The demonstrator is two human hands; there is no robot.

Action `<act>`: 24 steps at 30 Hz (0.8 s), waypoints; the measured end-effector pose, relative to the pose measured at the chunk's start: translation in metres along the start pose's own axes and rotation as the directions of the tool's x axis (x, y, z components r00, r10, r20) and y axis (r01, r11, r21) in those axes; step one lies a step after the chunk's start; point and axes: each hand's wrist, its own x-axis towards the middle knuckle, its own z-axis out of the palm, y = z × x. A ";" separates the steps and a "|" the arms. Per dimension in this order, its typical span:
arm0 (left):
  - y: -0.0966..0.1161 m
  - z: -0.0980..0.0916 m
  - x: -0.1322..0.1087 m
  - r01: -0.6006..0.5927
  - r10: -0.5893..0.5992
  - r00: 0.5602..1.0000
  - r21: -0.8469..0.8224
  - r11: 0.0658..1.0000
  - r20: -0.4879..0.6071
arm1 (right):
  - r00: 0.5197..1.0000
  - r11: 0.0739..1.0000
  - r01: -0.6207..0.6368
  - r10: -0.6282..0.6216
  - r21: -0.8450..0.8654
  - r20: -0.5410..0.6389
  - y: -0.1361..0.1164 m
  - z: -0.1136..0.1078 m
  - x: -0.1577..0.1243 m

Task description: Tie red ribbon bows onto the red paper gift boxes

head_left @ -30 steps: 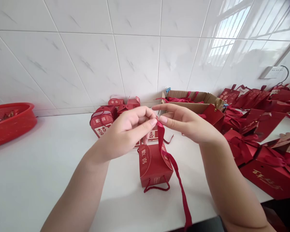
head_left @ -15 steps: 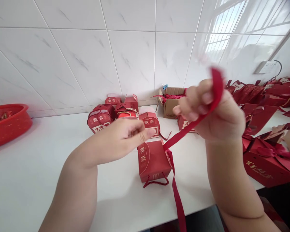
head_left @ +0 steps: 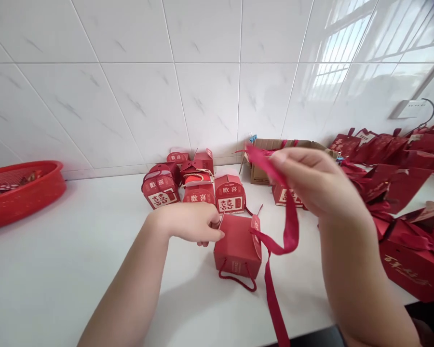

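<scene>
A red gift box [head_left: 235,241] lies on its side on the white table, its twisted cord handle [head_left: 238,283] towards me. At the box's left edge, my left hand [head_left: 197,224] has its thumb on the edge and its fingers curled, partly hidden. My right hand [head_left: 307,178] is raised to the right, pinching a dark red ribbon [head_left: 291,226] near one end. From there the ribbon loops down to the box's right side, and a second length hangs past the table's front edge.
Several red gift boxes [head_left: 159,185] stand behind. A cardboard box [head_left: 260,175] holding ribbons is against the tiled wall. A red plastic basket [head_left: 25,207] sits at left. Many red bags and boxes [head_left: 405,260] crowd the right side.
My left hand has come down onto the left edge of the gift box. My right hand has turned over, and the ribbon that was taut now hangs slack in a loop. The view has shifted slightly.
</scene>
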 end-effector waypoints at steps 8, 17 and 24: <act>-0.011 -0.007 0.002 -0.042 0.046 0.995 -0.046 0.998 0.091 | 0.780 0.777 -0.078 0.438 -0.625 0.447 0.042 0.024 0.015; -0.006 -0.005 0.000 -0.044 0.045 0.996 -0.009 0.999 0.082 | 0.672 0.725 -0.057 0.536 -0.686 0.511 0.035 0.019 0.014; -0.005 -0.004 -0.001 -0.030 0.031 0.997 -0.013 0.999 0.072 | 0.679 0.746 -0.030 0.503 -0.666 0.534 0.041 0.020 0.016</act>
